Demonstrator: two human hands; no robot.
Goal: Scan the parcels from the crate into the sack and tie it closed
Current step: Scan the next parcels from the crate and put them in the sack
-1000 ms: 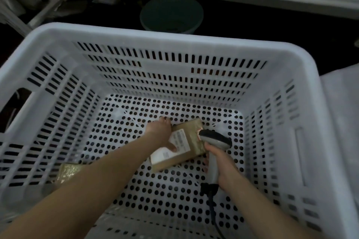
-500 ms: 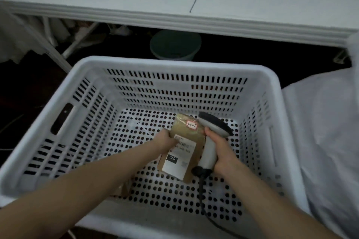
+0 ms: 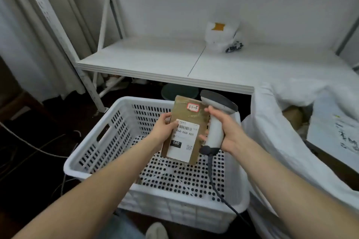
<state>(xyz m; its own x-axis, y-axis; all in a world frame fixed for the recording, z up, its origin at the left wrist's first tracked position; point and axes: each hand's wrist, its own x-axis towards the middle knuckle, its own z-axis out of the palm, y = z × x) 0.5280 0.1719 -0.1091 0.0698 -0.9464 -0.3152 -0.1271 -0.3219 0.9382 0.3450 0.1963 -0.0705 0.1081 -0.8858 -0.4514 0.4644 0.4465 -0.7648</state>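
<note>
Parcel: a brown cardboard parcel (image 3: 185,134), held upright above the crate at the centre of the frame. Its white barcode label faces the camera, and a red-edged sticker near its top reads 3-1-5.
Left hand: the left hand (image 3: 165,130) grasps the parcel's left edge, thumb on the label.
Right hand: the right hand (image 3: 225,132) is clenched round the handle of a barcode scanner (image 3: 215,122), fingertips just beside the parcel's right edge.
Scanner: grey head up, just right of the parcel's top. Its cable (image 3: 217,186) hangs across the crate.
Crate: a white perforated crate (image 3: 174,205), lower centre, on a dark floor.
Sack: a white sack (image 3: 272,145), right of the crate and touching it. Something brown shows in its open mouth.
Behind: a white shelf (image 3: 155,60) carrying a white plastic bag (image 3: 221,37), upper right.
</note>
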